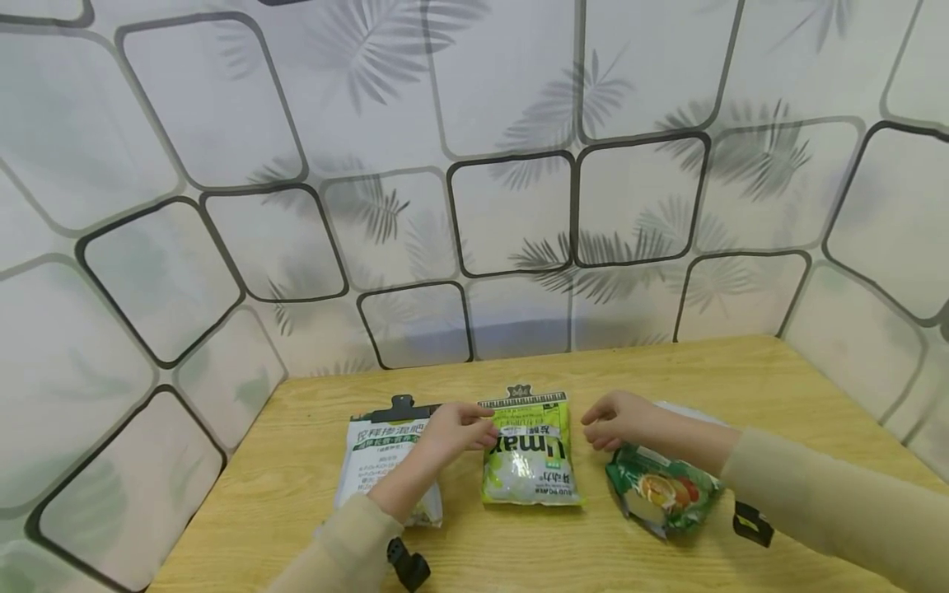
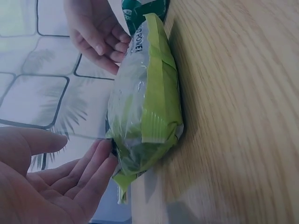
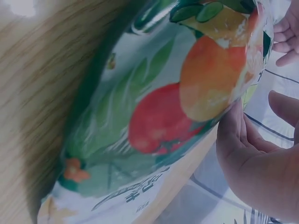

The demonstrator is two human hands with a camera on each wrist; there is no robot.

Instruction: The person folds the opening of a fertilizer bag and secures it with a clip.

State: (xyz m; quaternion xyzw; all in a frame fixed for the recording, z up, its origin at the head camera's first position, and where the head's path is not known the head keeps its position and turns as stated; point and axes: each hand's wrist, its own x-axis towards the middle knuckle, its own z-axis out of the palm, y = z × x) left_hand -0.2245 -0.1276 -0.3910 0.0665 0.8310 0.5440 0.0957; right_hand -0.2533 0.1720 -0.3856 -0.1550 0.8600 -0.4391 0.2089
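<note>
A lime-green bag (image 1: 528, 461) with "Umax" print lies in the middle of the table, a dark ornamental clip (image 1: 520, 395) along its far edge. My left hand (image 1: 460, 432) hovers at its left side; in the left wrist view the loosely bent fingertips (image 2: 100, 154) come close to the bag, contact being unclear. My right hand (image 1: 621, 420) is off the bag's right side, thumb and fingers apart, holding nothing visible. Below it lies a green bag (image 1: 667, 494) with printed fruit, which fills much of the right wrist view; my right forearm covers part of it.
A white bag (image 1: 378, 469) with a black clip (image 1: 403, 407) lies on the left, partly behind my left arm. The wooden table (image 1: 519, 552) meets a patterned curtain (image 1: 511, 206) at the back and sides. Dark straps (image 1: 408, 566) hang by both wrists.
</note>
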